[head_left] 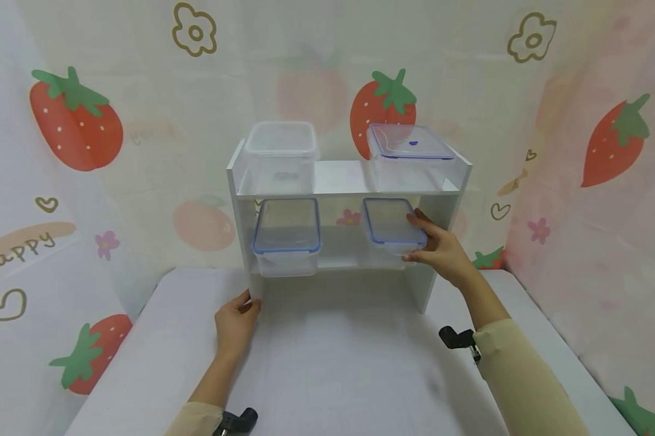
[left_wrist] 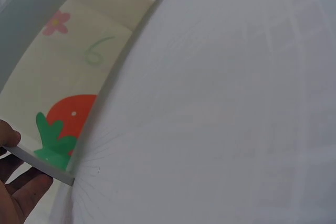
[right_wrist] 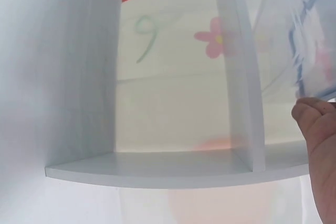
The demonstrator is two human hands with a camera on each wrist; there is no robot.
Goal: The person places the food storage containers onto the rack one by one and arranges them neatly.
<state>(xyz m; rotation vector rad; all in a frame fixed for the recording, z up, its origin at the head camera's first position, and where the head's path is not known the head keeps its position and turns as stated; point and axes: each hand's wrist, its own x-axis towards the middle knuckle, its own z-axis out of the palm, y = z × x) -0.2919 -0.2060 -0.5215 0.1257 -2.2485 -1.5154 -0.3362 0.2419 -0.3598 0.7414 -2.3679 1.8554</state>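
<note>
A white two-tier shelf stands on the table. My left hand is at the foot of its left side; in the left wrist view the thumb and fingers pinch the edge of the side panel. My right hand grips the right side of a clear plastic food container with a blue-rimmed lid, at the lower tier's right part. The container tilts, its lid facing forward. In the right wrist view only part of this container shows beside the hand.
Another blue-rimmed container sits at the lower tier's left, jutting over the front edge. On the top tier stand a frosted clear container at left and a blue-rimmed one at right. White cloth covers the table; strawberry-print fabric hangs behind.
</note>
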